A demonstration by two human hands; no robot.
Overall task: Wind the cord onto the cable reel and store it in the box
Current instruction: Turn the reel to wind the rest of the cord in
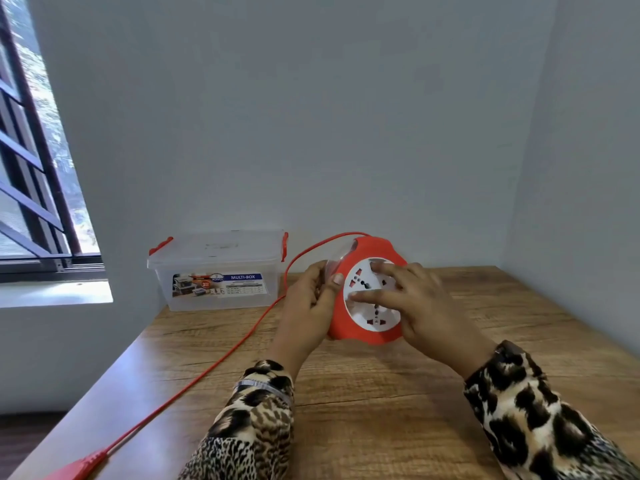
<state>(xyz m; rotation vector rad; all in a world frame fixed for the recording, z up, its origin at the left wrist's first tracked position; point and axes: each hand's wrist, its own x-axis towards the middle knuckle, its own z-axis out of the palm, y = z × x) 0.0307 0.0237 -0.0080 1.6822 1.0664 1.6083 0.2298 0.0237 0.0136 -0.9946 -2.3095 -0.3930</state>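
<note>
1. Far wall (311, 116): plain, pale grey, meeting the right wall (588, 168) in a corner at the far right.
2. Window (31, 168): at the left, with dark bars; foliage shows outside, and daylight enters here.
3. Sill (55, 294): pale and brightly lit, below the window.
4. Table (363, 393): wood-grain top, set into the corner against both walls.
5. Floor (20, 431): dark, seen at the near left beyond the table edge.

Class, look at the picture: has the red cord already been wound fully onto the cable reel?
No: the red cord trails loose from the cable reel across the table to its plug at the near left edge.
</note>
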